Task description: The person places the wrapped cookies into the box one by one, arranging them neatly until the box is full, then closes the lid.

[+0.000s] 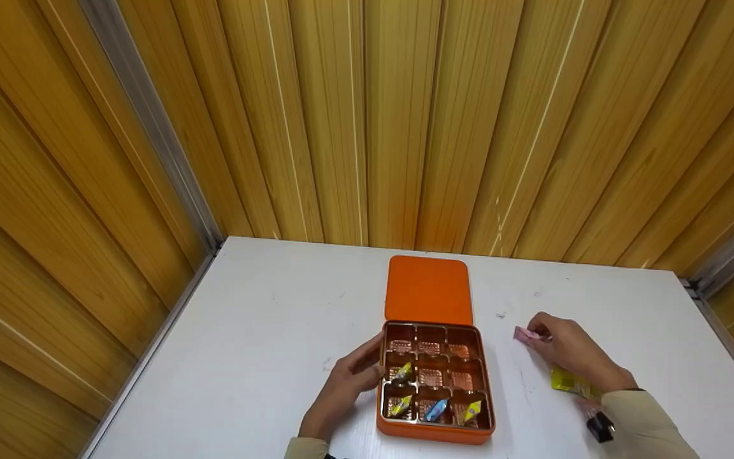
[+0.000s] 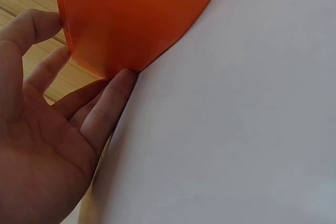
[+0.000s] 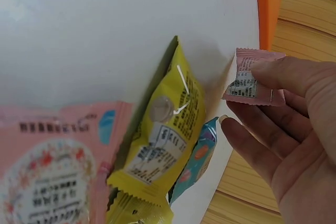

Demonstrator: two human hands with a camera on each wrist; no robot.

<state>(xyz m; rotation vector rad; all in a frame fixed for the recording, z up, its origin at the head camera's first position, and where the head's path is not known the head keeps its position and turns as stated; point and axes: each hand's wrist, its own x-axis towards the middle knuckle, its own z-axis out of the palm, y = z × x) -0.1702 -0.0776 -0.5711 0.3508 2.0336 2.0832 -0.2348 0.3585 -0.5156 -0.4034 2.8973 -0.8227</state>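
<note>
An orange tin [image 1: 436,436] stands on the table with its divided inner tray showing. My left hand [image 1: 348,386] rests against the tin's left side, fingers mostly straight and fingertips touching its wall in the left wrist view. Two yellow wrapped sweets [image 1: 403,372] lie in the left column, in the middle and front compartments. In the front row beside them are a blue wrapped sweet [image 1: 436,410] and another yellow one [image 1: 472,412]. Right of the tin, my right hand [image 1: 574,350] pinches a small pink sweet packet [image 3: 247,80] between thumb and fingers.
The tin's orange lid [image 1: 429,288] lies flat behind it. By my right wrist lie yellow packets [image 3: 168,124], a teal packet [image 3: 197,161] and a larger pink packet [image 3: 58,171]. Wood-patterned walls [image 1: 399,127] border the white table [image 1: 246,357] at the back and sides.
</note>
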